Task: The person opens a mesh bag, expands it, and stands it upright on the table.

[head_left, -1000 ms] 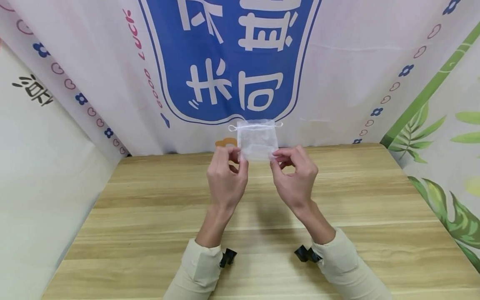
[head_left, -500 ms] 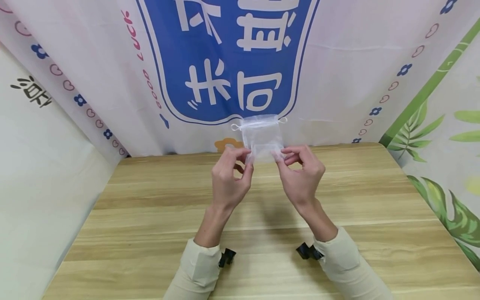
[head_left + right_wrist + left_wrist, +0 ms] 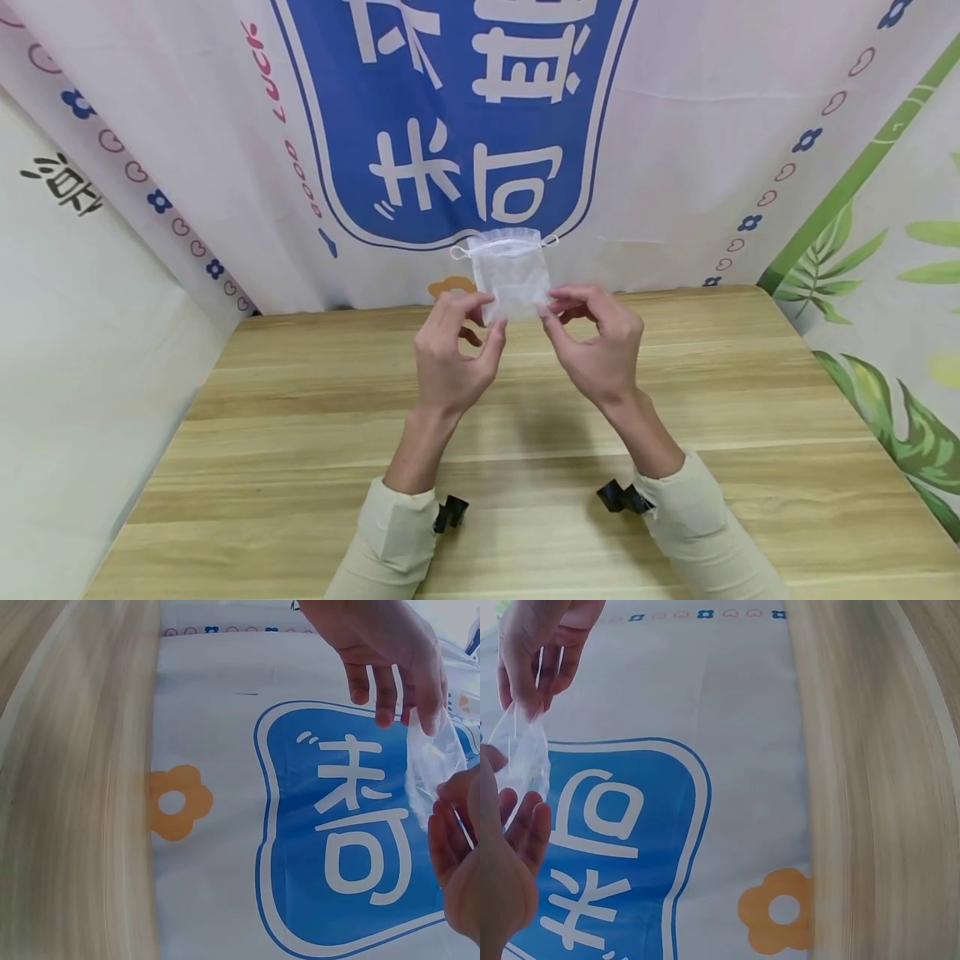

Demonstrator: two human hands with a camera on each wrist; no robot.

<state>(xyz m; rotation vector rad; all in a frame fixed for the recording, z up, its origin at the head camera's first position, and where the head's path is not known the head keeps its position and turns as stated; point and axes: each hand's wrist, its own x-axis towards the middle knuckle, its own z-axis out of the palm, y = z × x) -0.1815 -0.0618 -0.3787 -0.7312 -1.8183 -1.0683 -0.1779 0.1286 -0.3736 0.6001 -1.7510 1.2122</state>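
A small sheer white drawstring pouch (image 3: 513, 271) is held up above the far edge of the table, its gathered top and two side loops pointing away. My right hand (image 3: 602, 346) pinches its lower right corner between thumb and fingers. At the lower left corner, my left hand (image 3: 456, 354) has its thumb and index finger parted, the fingertips right at the fabric. In the left wrist view, the pouch (image 3: 525, 761) hangs between both hands, the left fingers spread beneath it. The right wrist view shows the pouch (image 3: 433, 761) stretched between the hands.
A wood-grain table (image 3: 300, 458) lies under the arms. Behind it hangs a white curtain (image 3: 675, 167) with a blue panel of white characters. Patterned walls stand at both sides. Black camera mounts (image 3: 452, 512) sit at the cuffs.
The pouch shifted slightly right, then back left, and flattened out from a folded lower part. My left thumb and index finger have parted; my right hand keeps its pinch.
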